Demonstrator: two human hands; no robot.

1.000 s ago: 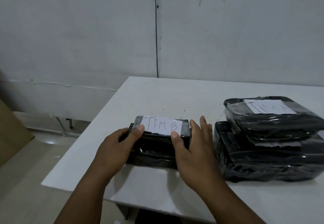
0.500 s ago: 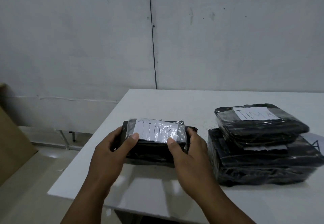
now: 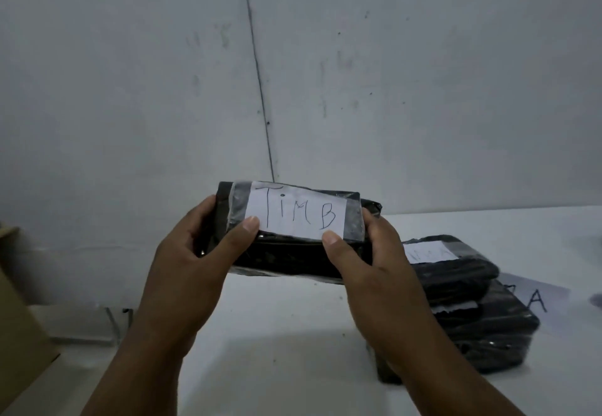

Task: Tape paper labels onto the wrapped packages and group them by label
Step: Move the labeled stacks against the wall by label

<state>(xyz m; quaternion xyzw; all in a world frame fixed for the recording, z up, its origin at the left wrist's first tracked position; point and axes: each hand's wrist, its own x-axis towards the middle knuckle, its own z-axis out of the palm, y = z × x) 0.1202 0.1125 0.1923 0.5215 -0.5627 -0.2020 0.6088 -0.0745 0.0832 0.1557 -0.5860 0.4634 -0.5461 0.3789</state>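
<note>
A black wrapped package is held up above the white table, its top tilted toward me. A white paper label reading "TiM B" is taped on its top. My left hand grips its left end, thumb on the label's lower left corner. My right hand grips its right end, thumb on the label's lower right corner. To the right, two black wrapped packages are stacked; the upper one carries a white label, partly hidden behind my right hand.
A loose sheet of paper marked "A" lies on the table behind the stack. A brown cardboard box stands at the left, off the table. A grey wall rises close behind the table's far edge.
Both hands closed round the "TiM B" package and lifted it off the table toward me. The camera view swung upward, so the stack now sits lower right.
</note>
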